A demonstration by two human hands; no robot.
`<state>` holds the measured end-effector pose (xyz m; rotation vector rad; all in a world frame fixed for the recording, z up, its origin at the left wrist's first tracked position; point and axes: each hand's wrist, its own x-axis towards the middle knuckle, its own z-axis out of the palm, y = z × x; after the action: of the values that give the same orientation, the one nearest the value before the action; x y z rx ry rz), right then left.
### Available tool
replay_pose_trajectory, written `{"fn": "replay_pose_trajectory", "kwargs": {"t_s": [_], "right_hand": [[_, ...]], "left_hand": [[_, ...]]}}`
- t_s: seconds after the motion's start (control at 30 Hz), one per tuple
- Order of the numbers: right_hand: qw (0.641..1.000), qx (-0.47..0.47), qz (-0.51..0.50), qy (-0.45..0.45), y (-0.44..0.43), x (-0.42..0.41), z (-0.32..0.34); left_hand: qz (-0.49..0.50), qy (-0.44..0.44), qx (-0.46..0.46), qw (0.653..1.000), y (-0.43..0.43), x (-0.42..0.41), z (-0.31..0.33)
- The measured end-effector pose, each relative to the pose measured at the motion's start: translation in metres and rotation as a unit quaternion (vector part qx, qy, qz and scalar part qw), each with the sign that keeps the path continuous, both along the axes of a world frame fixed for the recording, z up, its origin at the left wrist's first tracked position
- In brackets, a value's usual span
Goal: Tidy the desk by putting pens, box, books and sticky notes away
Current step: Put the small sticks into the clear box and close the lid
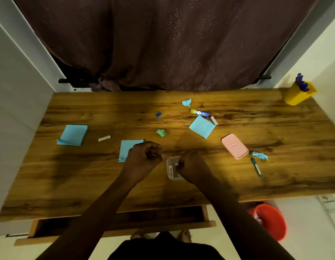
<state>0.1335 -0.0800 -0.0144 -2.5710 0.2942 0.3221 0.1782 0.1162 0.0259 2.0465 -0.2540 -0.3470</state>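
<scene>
A small clear plastic box (171, 170) with a white label sits on the wooden desk (69, 175) near the front. My right hand (192, 167) covers the box's right half, its curled fingers gripping the rim. My left hand (143, 156) hovers just left of the box with fingers curled; nothing plainly shows in it. It overlaps a blue sticky note pad (128, 148). Two more blue pads lie at the left (72, 135) and centre right (201, 126). Right of my hands lie a pink box lid (234, 146) and a teal pen (256, 167).
Crumpled paper balls (187, 102) (161, 132) (259, 155), a glue stick (199, 112), a blue sharpener (158, 114) and two small white pieces (104, 138) (214, 120) lie scattered. A yellow pen cup (298, 94) stands back right. The desk drawer (116, 222) is open; a red bin (269, 222) stands below right.
</scene>
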Motion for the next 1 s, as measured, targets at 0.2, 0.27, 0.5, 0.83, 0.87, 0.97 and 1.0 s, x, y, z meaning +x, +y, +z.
{"fn": "replay_pose_trajectory", "kwargs": {"t_s": [0.2, 0.27, 0.5, 0.83, 0.87, 0.97, 1.0], "right_hand": [[0.998, -0.053, 0.011, 0.015, 0.013, 0.011, -0.012], [0.998, -0.059, 0.012, 0.018, 0.016, 0.012, -0.014], [0.999, -0.045, 0.008, -0.001, 0.017, 0.010, -0.012], [0.997, -0.006, 0.016, -0.074, 0.022, 0.007, 0.028], [0.996, 0.007, 0.014, -0.089, 0.026, 0.007, 0.035], [0.991, 0.030, 0.025, -0.125, 0.039, 0.007, 0.048], [0.991, 0.033, 0.025, -0.126, 0.044, 0.008, 0.050]], "left_hand": [[0.008, 0.004, 0.001, 1.000, 0.011, -0.002, -0.007], [0.008, 0.009, -0.009, 1.000, 0.015, -0.002, -0.010], [0.025, 0.003, -0.002, 1.000, 0.034, 0.008, -0.020], [0.077, -0.044, 0.034, 0.996, 0.067, 0.039, -0.042], [0.080, -0.057, 0.049, 0.994, 0.073, 0.044, -0.047], [0.084, -0.107, 0.169, 0.976, 0.091, 0.067, -0.057], [0.084, -0.115, 0.199, 0.970, 0.097, 0.075, -0.060]]}}
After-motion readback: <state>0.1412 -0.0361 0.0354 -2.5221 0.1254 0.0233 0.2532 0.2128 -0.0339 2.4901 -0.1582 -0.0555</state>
